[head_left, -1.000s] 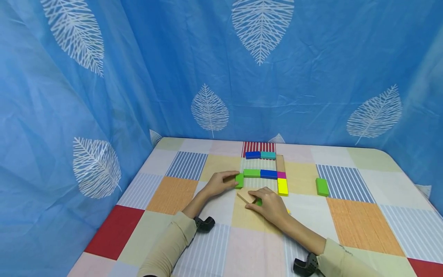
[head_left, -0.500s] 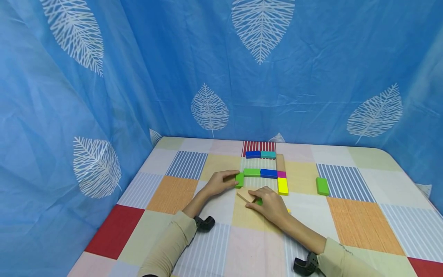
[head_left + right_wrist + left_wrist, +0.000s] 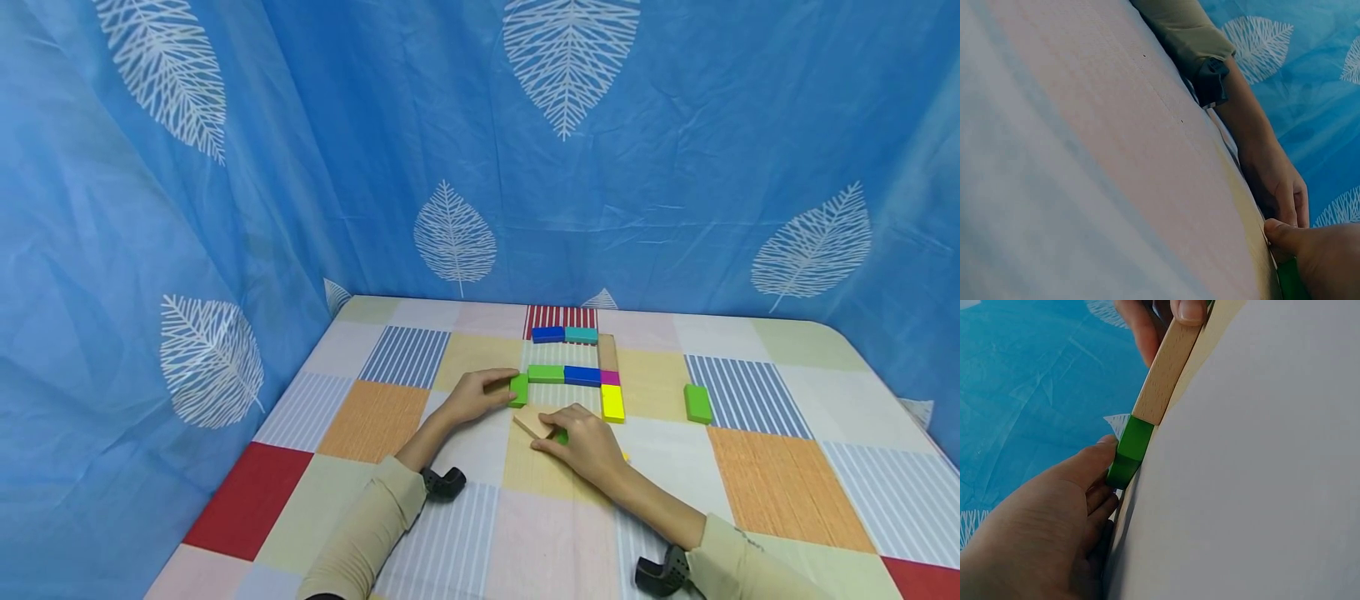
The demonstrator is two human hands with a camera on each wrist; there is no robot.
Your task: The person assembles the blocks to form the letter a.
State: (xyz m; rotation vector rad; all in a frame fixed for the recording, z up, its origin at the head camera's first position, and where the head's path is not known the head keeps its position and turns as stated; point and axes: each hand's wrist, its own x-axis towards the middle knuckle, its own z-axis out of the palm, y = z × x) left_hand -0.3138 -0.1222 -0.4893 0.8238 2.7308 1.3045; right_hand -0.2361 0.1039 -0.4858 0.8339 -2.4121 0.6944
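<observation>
My left hand [image 3: 476,396] holds a small green block [image 3: 519,390] at its left side, with thumb and fingertips against it. In the left wrist view, the same hand [image 3: 1041,525] has its thumb on the green block [image 3: 1132,447], which abuts the end of a plain wooden block [image 3: 1169,369]. My right hand [image 3: 588,442] pinches that wooden block [image 3: 532,422] by its right end. Another green block [image 3: 561,437] shows partly under the right fingers; the hand hides the rest. In the right wrist view, part of my right hand [image 3: 1335,259] covers a green block [image 3: 1291,280].
Behind the hands, a light green block [image 3: 546,375] and blue block [image 3: 582,377] form a row. It meets magenta [image 3: 611,379], yellow [image 3: 612,404] and wooden [image 3: 607,353] blocks. Dark blue [image 3: 548,335] and teal [image 3: 581,336] blocks lie farther back. A loose green block [image 3: 698,405] lies right.
</observation>
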